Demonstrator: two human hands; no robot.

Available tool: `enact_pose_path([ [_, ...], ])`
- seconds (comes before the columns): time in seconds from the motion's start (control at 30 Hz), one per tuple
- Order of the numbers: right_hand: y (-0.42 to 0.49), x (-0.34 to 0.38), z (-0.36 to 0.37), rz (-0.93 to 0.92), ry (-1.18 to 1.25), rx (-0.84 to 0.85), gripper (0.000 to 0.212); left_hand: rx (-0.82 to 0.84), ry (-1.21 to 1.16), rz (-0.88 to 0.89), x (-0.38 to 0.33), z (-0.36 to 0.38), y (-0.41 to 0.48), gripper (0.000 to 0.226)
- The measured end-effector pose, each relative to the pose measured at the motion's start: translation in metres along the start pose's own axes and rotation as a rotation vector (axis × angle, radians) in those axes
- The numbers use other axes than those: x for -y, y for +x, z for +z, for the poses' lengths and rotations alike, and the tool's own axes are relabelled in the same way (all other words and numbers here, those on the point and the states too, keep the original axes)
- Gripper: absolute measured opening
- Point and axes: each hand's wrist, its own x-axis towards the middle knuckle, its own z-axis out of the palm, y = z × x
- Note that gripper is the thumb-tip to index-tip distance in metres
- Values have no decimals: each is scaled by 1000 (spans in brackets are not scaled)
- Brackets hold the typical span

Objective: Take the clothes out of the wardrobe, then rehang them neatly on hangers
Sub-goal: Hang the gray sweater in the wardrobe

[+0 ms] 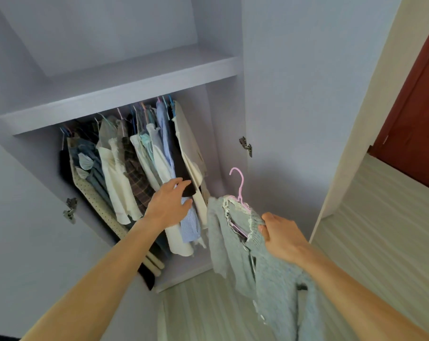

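Gripping a pale green cardigan at the neckline with the right hand, fingers curled into the knit beside one shoulder of the pink hanger inside it. Holds it outside the wardrobe, ahead of the wrist, hook pointing up and away from the hand, sleeves trailing down below the forearm.

Reaches the left hand ahead into the row of hanging clothes, fingers nearly straight and spread, grasping nothing. Touches the hem of a black garment at the fingertips and presses on a blue striped shirt under the palm. Just beyond the fingertips, a cream garment, last in the row on that side.

No sight of the rail, hidden behind the shelf edge; cannot tell the room free on it.

Probably the rehanging step, parting the row with the left hand to open a gap. Turns on one relation: hook up and to the left of the right hand, gap further left again and higher, nearer the left hand than the right. Likely calls for lifting the cardigan along the hook's upright long axis, then carrying it across toward the left hand.
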Motion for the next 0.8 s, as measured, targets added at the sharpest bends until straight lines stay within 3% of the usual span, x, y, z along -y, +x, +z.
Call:
enact_pose_path([
  [0.2, 58, 19, -35, 32, 3, -28, 20, -196, 263, -39, 24, -50, 56, 70],
  [0.4, 129, 46, -74, 18, -13, -119, 7, -458, 373, -19, 45, -119, 122, 74],
  [0.7, 249, 82, -89, -9, -31, -192, 13, -545, 433, -80, 105, -150, 232, 70],
  [0.8, 287, 87, -79, 11, -27, -198, 12, -651, 412, -63, 128, -139, 265, 65],
])
